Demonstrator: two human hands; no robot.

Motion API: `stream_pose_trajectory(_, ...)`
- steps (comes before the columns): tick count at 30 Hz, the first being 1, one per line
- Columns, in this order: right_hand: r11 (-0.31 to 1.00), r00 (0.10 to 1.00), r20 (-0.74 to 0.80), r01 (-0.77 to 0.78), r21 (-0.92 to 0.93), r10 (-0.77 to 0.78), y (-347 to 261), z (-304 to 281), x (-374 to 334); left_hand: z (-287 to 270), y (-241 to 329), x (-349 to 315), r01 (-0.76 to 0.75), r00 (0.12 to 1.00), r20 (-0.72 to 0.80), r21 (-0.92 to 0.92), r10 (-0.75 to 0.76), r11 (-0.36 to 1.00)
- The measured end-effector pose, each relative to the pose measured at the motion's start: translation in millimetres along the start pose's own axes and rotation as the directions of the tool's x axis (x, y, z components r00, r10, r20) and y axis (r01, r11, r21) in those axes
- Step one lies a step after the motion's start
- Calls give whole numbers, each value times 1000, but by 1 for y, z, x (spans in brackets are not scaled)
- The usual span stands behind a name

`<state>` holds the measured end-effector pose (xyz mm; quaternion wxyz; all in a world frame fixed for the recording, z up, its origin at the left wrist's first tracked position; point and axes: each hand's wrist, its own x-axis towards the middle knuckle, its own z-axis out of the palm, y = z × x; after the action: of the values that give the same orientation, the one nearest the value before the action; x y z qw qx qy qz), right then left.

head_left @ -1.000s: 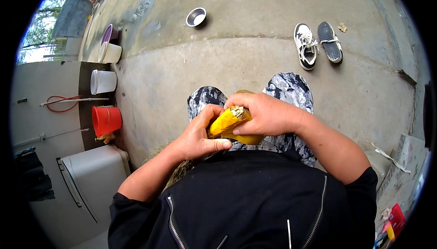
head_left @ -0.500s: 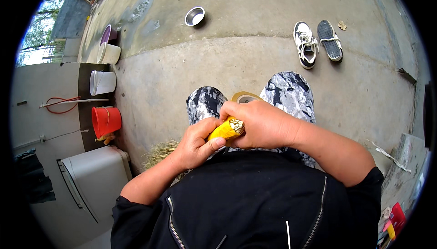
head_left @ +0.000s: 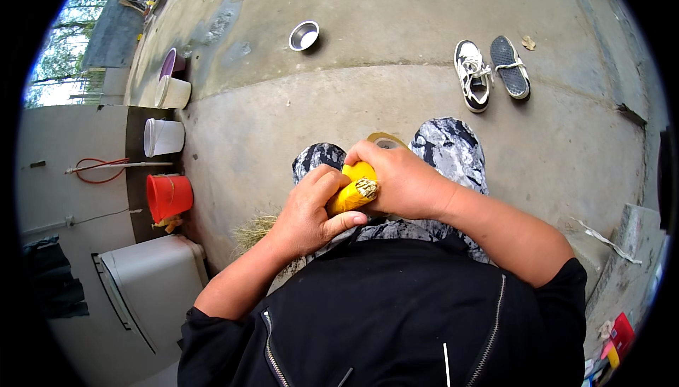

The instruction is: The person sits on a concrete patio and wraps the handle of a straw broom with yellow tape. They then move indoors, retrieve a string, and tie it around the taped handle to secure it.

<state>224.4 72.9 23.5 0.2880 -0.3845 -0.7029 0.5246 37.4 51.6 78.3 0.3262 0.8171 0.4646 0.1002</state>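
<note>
Yellow corn cob (head_left: 351,190) over lap, above patterned trousers (head_left: 445,148), gripped from both sides. Left hand (head_left: 308,214) wraps cob's near side, thumb pressing under its pale cut end. Right hand (head_left: 399,178) clasps cob from far side, fingers curled over top. Round container rim (head_left: 385,138) just beyond cob, between knees. Dry husk strands (head_left: 251,230) left of cob on concrete. Red bucket (head_left: 170,197) farther left; pair of shoes (head_left: 491,72) well beyond cob, to right; metal bowl (head_left: 304,35) far beyond.
</note>
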Motion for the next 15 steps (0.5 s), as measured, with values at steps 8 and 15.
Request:
stream_pose_trajectory(8, 998, 996, 68, -57, -14, 58, -9, 1, -3, 9, 9, 1, 82, 984, -151, -86, -95, 993)
stream_pose_trajectory(15, 995, 988, 148, 25, 93, -38, -15, -12, -10, -8, 13, -3, 168, 975, -102, -229, -196, 959)
